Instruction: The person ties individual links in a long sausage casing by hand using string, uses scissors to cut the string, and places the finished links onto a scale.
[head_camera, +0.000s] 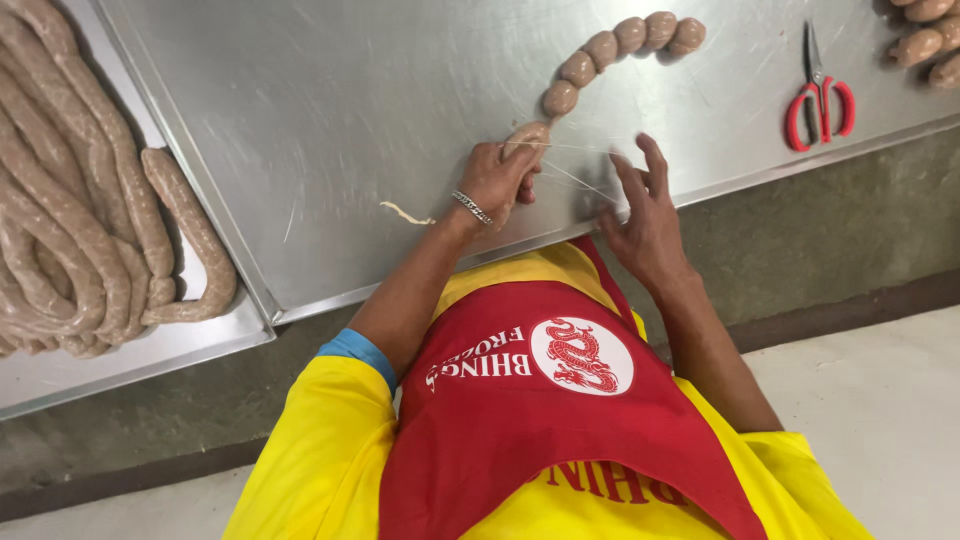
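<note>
At the near edge of the steel table (350, 100), my left hand (495, 180) is closed around the end of the sausage chain (600, 50), thumb and fingers pinching the last link (527, 135) right where the thin white thread (580, 150) crosses it. My right hand (645, 215) isn't gripping anything solid. The fingers are spread wide and the thread runs taut over to them, though I can't tell exactly which finger it's hooked on.

The way I see it, the trick here is an even pinch: firm enough that the casing doesn't slide, not so hard it splits. I'd say the thread wants to stay tight and square across the pinch point so this link matches the round ones already curving away up the table.

Room-wise, both hands are working just beside the table's front lip, so the link could roll off toward my apron if I get sloppy. There's a loose scrap of string (405, 213) near my left wrist. To my left, the long untied sausage coil (60, 200) sits in a tray (120, 360), well apart. The red-handled scissors (820, 100) lie off to my right, with more tied links (925, 40) past them. There's plenty of bare steel in the middle to swing the chain.
</note>
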